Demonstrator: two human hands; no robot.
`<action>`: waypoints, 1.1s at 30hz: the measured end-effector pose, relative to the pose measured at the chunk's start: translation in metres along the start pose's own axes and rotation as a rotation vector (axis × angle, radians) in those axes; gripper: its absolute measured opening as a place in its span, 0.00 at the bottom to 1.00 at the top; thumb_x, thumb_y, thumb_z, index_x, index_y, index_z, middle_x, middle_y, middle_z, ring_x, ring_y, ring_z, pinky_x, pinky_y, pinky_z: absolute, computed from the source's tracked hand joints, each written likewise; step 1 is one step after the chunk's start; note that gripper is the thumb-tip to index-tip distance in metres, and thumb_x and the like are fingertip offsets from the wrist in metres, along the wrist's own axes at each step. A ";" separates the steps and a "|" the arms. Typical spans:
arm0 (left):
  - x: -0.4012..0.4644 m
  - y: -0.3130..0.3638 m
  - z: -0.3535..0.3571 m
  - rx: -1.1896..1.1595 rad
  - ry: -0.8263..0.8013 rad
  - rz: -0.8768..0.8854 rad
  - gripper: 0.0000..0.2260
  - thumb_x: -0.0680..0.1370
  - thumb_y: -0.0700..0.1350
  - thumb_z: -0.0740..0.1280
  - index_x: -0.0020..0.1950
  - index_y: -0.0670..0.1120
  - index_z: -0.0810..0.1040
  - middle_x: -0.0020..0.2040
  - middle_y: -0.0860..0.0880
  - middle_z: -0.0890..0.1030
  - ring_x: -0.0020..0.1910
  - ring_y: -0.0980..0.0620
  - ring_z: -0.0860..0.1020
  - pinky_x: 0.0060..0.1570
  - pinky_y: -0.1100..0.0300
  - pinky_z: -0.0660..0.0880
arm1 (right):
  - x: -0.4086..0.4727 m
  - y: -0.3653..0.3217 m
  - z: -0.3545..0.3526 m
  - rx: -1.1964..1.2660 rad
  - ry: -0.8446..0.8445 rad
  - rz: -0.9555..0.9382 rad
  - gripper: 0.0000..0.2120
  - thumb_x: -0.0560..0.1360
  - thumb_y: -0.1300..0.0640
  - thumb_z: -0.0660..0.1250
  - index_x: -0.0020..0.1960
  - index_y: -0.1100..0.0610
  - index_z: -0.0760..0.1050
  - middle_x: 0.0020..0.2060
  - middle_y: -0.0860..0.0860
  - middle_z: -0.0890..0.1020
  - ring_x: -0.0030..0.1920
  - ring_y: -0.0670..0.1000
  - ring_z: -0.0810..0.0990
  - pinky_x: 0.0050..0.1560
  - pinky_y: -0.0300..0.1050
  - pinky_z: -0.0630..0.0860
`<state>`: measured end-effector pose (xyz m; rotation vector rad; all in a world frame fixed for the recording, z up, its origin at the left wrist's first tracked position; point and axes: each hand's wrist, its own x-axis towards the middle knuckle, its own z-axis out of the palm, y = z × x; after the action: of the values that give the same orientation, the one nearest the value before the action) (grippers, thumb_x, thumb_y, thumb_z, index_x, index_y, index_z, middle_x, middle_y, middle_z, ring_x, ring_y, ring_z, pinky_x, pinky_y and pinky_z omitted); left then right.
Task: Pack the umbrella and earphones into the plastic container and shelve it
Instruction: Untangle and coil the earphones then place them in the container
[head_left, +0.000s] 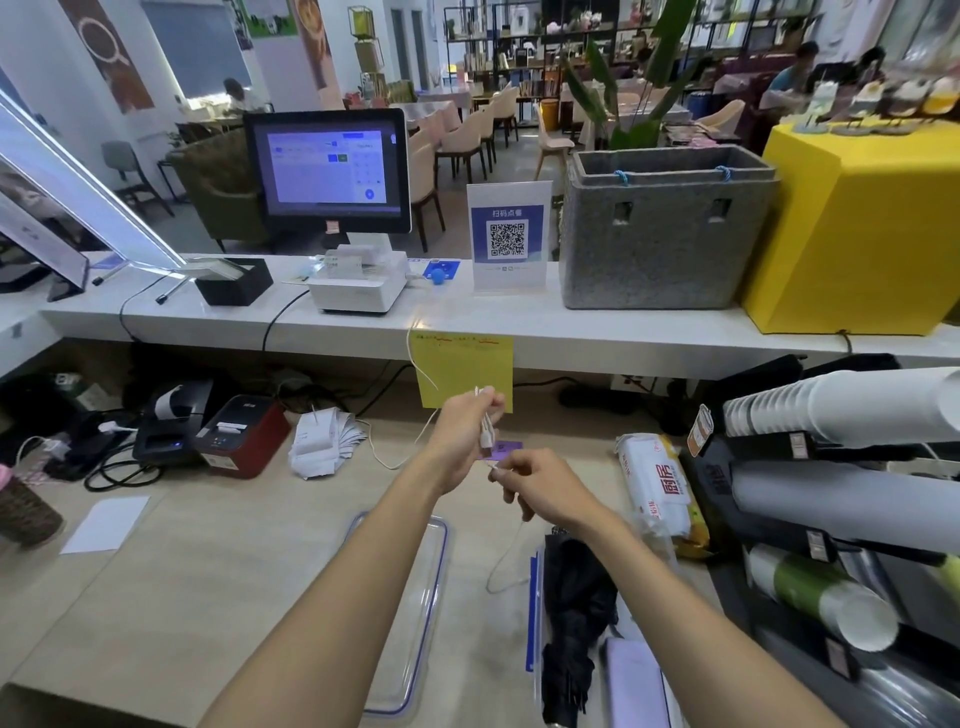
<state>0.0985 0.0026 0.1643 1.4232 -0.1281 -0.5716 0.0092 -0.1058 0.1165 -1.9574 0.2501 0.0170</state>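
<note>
My left hand (470, 421) is raised above the wooden counter and pinches a bundle of white wired earphones (486, 431). Its cable trails left in a loop (387, 457). My right hand (540, 483) pinches another part of the same cable, which hangs down in a loop (501, 577). A folded black umbrella (574, 613) lies in the clear plastic container (537, 613) with blue trim at the lower right. The container's clear lid (415, 597) with a blue rim lies flat on the counter, under my left forearm.
A pack of wipes (660, 493) lies right of my hands. Stacked paper cups in a dispenser (831, 410) fill the right side. Receipt slips (322, 436), a red label printer (241, 434) and a black printer (169, 421) sit at the left. A yellow note (467, 364) hangs from the upper counter.
</note>
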 end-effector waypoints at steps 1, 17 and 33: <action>-0.001 -0.001 -0.003 0.189 0.036 0.048 0.13 0.84 0.48 0.60 0.43 0.45 0.76 0.45 0.49 0.80 0.52 0.50 0.79 0.41 0.55 0.70 | 0.000 0.000 -0.003 0.009 0.023 0.014 0.07 0.79 0.55 0.66 0.44 0.54 0.81 0.29 0.47 0.80 0.25 0.48 0.74 0.29 0.41 0.74; -0.017 -0.021 -0.007 0.133 -0.228 -0.097 0.16 0.84 0.52 0.61 0.41 0.44 0.76 0.27 0.53 0.65 0.25 0.55 0.66 0.32 0.62 0.73 | 0.011 -0.008 -0.026 0.142 0.385 -0.061 0.04 0.78 0.56 0.69 0.50 0.56 0.79 0.37 0.48 0.82 0.32 0.44 0.81 0.39 0.38 0.78; -0.002 -0.014 0.006 -0.278 -0.093 0.016 0.10 0.86 0.39 0.57 0.66 0.37 0.68 0.67 0.40 0.75 0.69 0.41 0.75 0.68 0.49 0.73 | 0.000 -0.010 -0.002 0.158 0.044 0.037 0.07 0.79 0.60 0.65 0.52 0.62 0.80 0.33 0.52 0.79 0.35 0.50 0.76 0.40 0.45 0.73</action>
<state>0.0903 -0.0024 0.1526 1.1258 -0.1285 -0.6175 0.0106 -0.1041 0.1263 -1.7970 0.3078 -0.0210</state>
